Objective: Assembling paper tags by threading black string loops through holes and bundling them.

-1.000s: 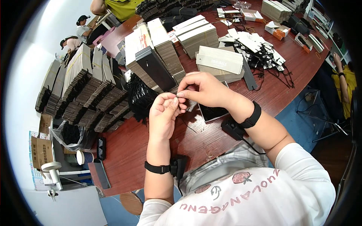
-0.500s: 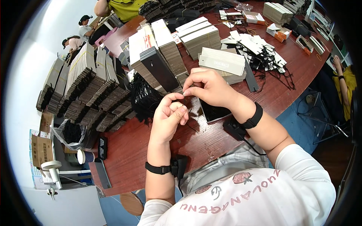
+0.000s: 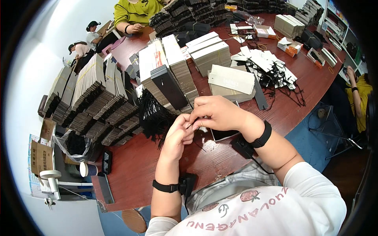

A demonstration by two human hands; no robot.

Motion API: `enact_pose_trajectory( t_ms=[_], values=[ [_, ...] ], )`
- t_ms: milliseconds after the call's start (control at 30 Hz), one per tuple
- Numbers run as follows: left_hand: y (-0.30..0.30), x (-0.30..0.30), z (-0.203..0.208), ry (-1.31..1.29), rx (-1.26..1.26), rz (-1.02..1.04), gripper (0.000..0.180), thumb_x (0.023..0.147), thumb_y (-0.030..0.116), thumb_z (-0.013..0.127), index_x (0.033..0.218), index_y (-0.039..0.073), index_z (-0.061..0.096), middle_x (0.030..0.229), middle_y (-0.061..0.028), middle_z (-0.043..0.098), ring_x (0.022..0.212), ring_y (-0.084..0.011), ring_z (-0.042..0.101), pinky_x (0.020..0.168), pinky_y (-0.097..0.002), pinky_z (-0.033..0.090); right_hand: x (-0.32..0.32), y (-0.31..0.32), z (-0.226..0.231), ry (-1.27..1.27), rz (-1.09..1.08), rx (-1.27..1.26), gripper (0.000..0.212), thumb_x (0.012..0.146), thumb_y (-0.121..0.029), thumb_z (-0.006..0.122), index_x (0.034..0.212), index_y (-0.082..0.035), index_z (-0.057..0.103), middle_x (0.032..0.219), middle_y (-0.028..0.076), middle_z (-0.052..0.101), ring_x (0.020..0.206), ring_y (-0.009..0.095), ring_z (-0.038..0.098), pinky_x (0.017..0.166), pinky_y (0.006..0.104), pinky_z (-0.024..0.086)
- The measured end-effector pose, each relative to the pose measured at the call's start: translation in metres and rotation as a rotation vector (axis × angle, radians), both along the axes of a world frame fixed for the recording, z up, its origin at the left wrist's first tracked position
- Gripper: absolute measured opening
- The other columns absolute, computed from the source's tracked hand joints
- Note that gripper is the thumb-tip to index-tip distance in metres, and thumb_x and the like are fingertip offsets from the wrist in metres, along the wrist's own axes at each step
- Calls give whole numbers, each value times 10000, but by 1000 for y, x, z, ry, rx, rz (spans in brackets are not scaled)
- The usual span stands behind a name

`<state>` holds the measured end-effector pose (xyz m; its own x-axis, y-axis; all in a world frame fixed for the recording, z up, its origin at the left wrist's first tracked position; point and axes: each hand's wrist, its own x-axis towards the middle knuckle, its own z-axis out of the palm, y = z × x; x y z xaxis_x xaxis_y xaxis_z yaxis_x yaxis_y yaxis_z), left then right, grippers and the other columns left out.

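spreading under everything, the worktop (image 3: 130, 173) is a glossy red-brown surface with a curved edge. on its left stand long rows of grey cards (image 3: 88, 94), packed tightly, with black cords bunched along their ends. smaller are the upright stacks of pale cards (image 3: 185, 78) at the middle, white on top and grey-brown down the sides; a black block (image 3: 170, 86) stands at their front. to the right lies a loose heap of white tags (image 3: 264, 65) tangled with black strings. nearer, a low pile of pale grey cards (image 3: 232, 80) lies flat. just left of the fingers, a thick bundle of black cords (image 3: 155, 118) droops in many strands. the right hand (image 3: 212, 114) has thumb and forefinger pinched together, partly covering a dark box (image 3: 224, 135) with a pale rim. the left hand (image 3: 177, 135) is curled, palm turned inward, its thumb pressed to the fingers. smallest is a thin dark cord (image 3: 189, 126), gripped between both sets of fingertips above the worktop; it looks slim and matte, its ends mostly hidden.
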<state>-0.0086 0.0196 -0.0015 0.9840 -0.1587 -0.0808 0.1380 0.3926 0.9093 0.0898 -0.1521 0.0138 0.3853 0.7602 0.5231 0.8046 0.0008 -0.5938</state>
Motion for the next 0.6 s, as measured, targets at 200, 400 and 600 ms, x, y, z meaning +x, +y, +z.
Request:
enact_pose_trajectory(
  t_ms=[200, 400, 600],
  values=[
    [5, 3, -2, 56, 251, 146, 225, 949, 223, 456, 854, 46, 558, 634, 65, 405, 526, -24, 315, 481, -184, 261, 12, -7, 1, -17, -65, 110, 95, 745, -101, 694, 789, -40, 635, 727, 81, 559, 688, 252, 575, 597, 328, 450],
    [-12, 6, 0, -141, 176, 9, 227, 896, 194, 423, 846, 15, 554, 799, -48, 563, 778, -145, 513, 711, -271, 414, 0, 0, 0, 21, 30, 73, 85, 725, -149, 706, 786, -102, 671, 694, 48, 521, 639, 231, 567, 572, 331, 448],
    [-17, 1, -3, 85, 25, 21, 322, 967, 384, 404, 876, 87, 492, 663, 39, 344, 529, -55, 266, 485, -217, 281, 4, 0, -7, -159, -38, 90, 128, 678, -148, 730, 771, -91, 662, 673, 44, 493, 625, 233, 543, 551, 343, 429]
  ],
)
